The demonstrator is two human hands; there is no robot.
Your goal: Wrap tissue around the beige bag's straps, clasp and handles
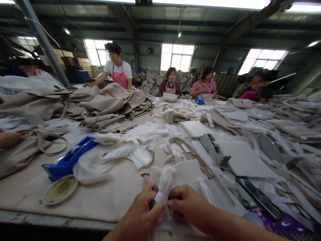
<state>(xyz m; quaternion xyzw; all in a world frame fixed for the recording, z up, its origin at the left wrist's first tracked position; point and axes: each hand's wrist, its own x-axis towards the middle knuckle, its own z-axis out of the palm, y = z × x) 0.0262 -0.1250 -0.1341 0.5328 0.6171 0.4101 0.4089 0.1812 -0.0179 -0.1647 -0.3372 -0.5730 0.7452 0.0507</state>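
Note:
My left hand (142,211) and my right hand (185,201) meet at the near edge of the table, both pinching a small bunched piece of white fabric (164,184) that sticks up between the fingertips. A dark object shows partly behind the left fingers; I cannot tell what it is. Flat white fabric pieces (185,170) lie just beyond the hands.
A blue tape dispenser (69,159) and a round lid (60,189) sit to the left. Beige bags (107,103) pile up on the long table (107,197). Several people work at the far side; another person's hand (10,139) rests at the left edge.

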